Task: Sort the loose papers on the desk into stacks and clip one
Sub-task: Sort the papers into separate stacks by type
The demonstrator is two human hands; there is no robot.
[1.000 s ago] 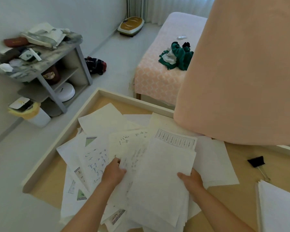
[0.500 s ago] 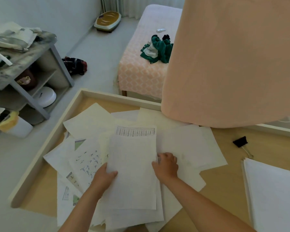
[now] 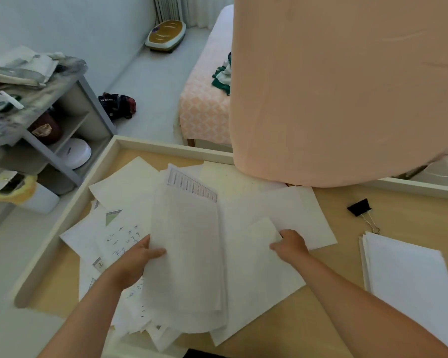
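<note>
Loose papers (image 3: 243, 192) lie spread over the left half of the wooden desk (image 3: 411, 218). My left hand (image 3: 135, 262) grips the left edge of a bundle of sheets (image 3: 186, 249) raised over the pile. My right hand (image 3: 291, 245) pinches the lifted corner of a cream sheet (image 3: 261, 233) to the right of that bundle. A neat white stack (image 3: 409, 282) rests at the desk's right side. A black binder clip (image 3: 360, 208) lies just beyond that stack.
A large peach lampshade (image 3: 347, 86) hangs over the desk's far right and hides what is behind it. The desk has a raised pale rim (image 3: 70, 210). Beyond it are a grey shelf unit (image 3: 70, 109), a bin (image 3: 23, 195) and a bed (image 3: 204, 109).
My right hand left the bundle and moved right to take a cream sheet's corner. My left hand keeps the bundle, now tilted slightly. The view has shifted.
</note>
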